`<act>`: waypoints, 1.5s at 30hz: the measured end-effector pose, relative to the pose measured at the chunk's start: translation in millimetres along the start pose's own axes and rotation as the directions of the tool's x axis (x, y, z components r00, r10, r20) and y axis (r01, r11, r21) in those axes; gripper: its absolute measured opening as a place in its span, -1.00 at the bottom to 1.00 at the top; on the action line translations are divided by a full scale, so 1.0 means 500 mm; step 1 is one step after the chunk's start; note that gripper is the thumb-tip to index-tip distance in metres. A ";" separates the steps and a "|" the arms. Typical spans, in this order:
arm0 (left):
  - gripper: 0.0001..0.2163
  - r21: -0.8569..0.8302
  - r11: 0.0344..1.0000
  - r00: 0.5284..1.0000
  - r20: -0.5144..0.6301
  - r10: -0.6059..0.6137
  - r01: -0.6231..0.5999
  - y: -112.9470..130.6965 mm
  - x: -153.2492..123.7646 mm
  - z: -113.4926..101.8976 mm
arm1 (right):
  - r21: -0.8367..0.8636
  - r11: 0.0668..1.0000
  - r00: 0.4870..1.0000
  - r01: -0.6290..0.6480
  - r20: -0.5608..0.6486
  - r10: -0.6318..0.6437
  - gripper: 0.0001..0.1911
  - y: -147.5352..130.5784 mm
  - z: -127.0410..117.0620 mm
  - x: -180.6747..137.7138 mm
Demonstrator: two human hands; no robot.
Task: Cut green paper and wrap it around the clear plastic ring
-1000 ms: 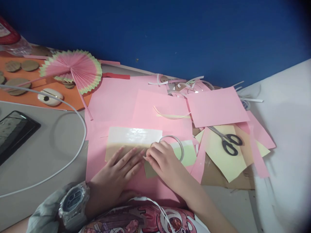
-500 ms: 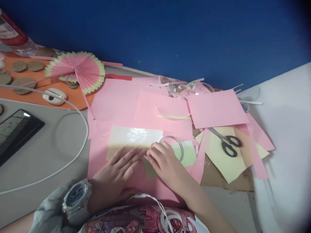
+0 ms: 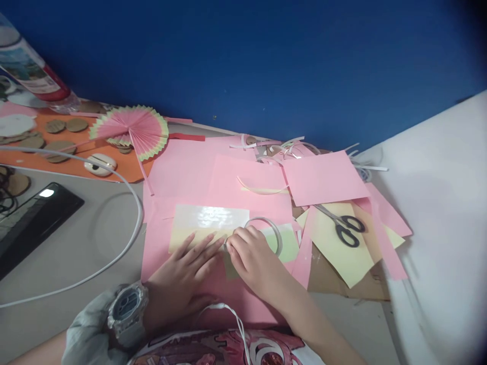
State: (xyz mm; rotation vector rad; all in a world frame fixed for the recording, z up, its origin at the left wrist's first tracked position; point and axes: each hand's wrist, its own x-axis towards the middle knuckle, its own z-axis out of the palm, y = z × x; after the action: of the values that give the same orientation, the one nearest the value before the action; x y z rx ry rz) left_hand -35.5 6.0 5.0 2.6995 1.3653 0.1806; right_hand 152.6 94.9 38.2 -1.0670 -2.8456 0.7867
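My left hand [image 3: 190,268] lies flat with fingers stretched over the lower edge of a pale yellow paper strip [image 3: 182,232], whose upper part carries a glossy white band [image 3: 216,218]. Close beside its fingertips, my right hand [image 3: 251,253] is closed, fingers curled on the near side of a thin pale ring that looks like a roll of tape [image 3: 279,235]. Its fingertips hide where they meet the strip. Under the ring and the right hand lies a light green paper piece [image 3: 289,246]. Large pink sheets [image 3: 182,167] spread beneath everything.
Black-handled scissors [image 3: 348,233] rest on yellow paper [image 3: 350,266] at right, below a pink rectangle [image 3: 327,177]. Paper scraps lie along the blue wall [image 3: 243,61]. At left are a pleated paper fan [image 3: 148,129], cardboard discs [image 3: 61,151], a bottle [image 3: 38,71], a phone [image 3: 41,218] and a white cable [image 3: 131,243].
The view has shifted slightly, bringing more of the bottle and left side into sight. My left hand stays flat; my right hand keeps its curled grip by the strip.
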 end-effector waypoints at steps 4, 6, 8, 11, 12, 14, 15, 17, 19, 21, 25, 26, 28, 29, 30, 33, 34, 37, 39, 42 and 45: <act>-0.36 -0.014 1.000 1.000 0.019 0.003 -0.003 -0.001 0.005 -0.004 | -0.045 0.999 0.999 -0.031 -0.009 0.031 -0.81 -0.001 0.010 0.000; -0.36 -0.032 1.000 0.999 0.034 0.003 -0.002 -0.002 0.007 -0.006 | -0.058 0.997 0.999 -0.044 -0.016 0.043 -0.81 -0.001 0.016 0.000; -0.35 -0.042 0.999 0.999 0.046 0.003 -0.001 -0.001 0.008 -0.006 | -0.062 0.997 0.999 -0.047 -0.020 0.046 -0.81 -0.001 0.021 0.001; -0.35 -0.041 0.999 0.999 0.045 0.005 -0.003 0.000 0.007 -0.004 | -0.067 0.997 0.998 -0.049 -0.027 0.048 -0.82 0.000 0.023 0.003; -0.35 -0.042 0.999 0.999 0.041 0.006 -0.004 0.000 0.007 -0.004 | -0.069 0.996 0.998 -0.050 -0.030 0.049 -0.83 0.000 0.023 0.003; -0.35 -0.044 0.999 0.999 0.037 0.005 -0.004 0.000 0.006 -0.004 | -0.070 0.996 0.998 -0.052 -0.033 0.050 -0.83 0.000 0.023 0.004; -0.36 -0.044 0.999 0.999 0.035 0.006 -0.004 0.000 0.006 -0.004 | -0.070 0.996 0.998 -0.053 -0.034 0.051 -0.83 0.000 0.022 0.005; -0.36 -0.041 0.999 0.999 0.034 0.007 -0.005 0.000 0.006 -0.005 | -0.067 0.996 0.998 -0.056 -0.035 0.053 -0.84 -0.001 0.021 0.005; -0.36 -0.040 0.999 0.999 0.036 0.005 -0.004 -0.001 0.007 -0.006 | -0.062 0.996 0.998 -0.058 -0.033 0.056 -0.84 -0.003 0.019 0.005; -0.36 -0.041 0.999 0.999 0.037 0.003 -0.002 -0.001 0.008 -0.006 | -0.057 0.997 0.998 -0.061 -0.031 0.060 -0.84 -0.003 0.018 0.006; -0.34 -0.025 1.000 1.000 0.025 -0.002 0.003 0.000 0.007 -0.003 | -0.047 0.997 0.997 -0.069 -0.021 0.068 -0.83 -0.002 0.014 0.009; -0.33 -0.018 1.000 1.000 0.016 -0.007 0.007 0.000 0.006 -0.003 | -0.045 0.996 0.997 -0.070 -0.019 0.070 -0.83 -0.002 0.014 0.010; -0.30 -0.002 1.000 1.000 -0.004 -0.010 0.010 0.001 0.004 -0.002 | -0.044 0.996 0.997 -0.073 -0.015 0.072 -0.83 -0.002 0.013 0.011; -0.30 0.004 1.000 1.000 -0.012 -0.009 0.009 0.002 0.003 -0.002 | -0.043 0.996 0.997 -0.074 -0.014 0.074 -0.83 -0.002 0.012 0.012; -0.29 0.008 1.000 1.000 -0.015 -0.006 0.006 0.002 0.003 -0.002 | -0.043 0.996 0.997 -0.076 -0.012 0.076 -0.84 -0.003 0.012 0.013; -0.31 0.007 1.000 1.000 -0.019 -0.005 0.005 0.003 0.003 -0.002 | -0.043 0.996 0.996 -0.084 -0.007 0.084 -0.85 -0.005 0.011 0.014; -0.31 0.005 1.000 1.000 -0.021 -0.007 0.007 0.003 0.003 -0.001 | -0.044 0.995 0.996 -0.086 -0.004 0.086 -0.85 -0.006 0.010 0.014; -0.29 -0.003 1.000 0.999 -0.032 -0.009 0.009 0.003 0.004 0.000 | -0.048 0.995 0.996 -0.087 0.006 0.088 -0.85 -0.008 0.009 0.016; -0.29 -0.012 1.000 0.999 -0.037 -0.011 0.011 0.002 0.004 0.000 | -0.052 0.995 0.996 -0.089 0.010 0.090 -0.85 -0.009 0.008 0.016; -0.34 -0.026 1.000 0.999 -0.036 -0.017 0.016 0.001 0.003 -0.003 | -0.059 0.994 0.996 -0.092 0.012 0.093 -0.85 -0.010 0.006 0.017; -0.34 -0.023 1.000 0.999 -0.041 -0.018 0.017 0.001 0.003 -0.006 | -0.065 0.994 0.995 -0.093 0.014 0.094 -0.85 -0.011 0.005 0.016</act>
State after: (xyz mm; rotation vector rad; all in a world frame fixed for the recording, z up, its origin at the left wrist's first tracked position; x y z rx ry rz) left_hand -34.6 7.0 8.2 2.6788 1.3882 0.2506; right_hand 142.4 95.1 37.1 -1.2154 -2.8716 0.7167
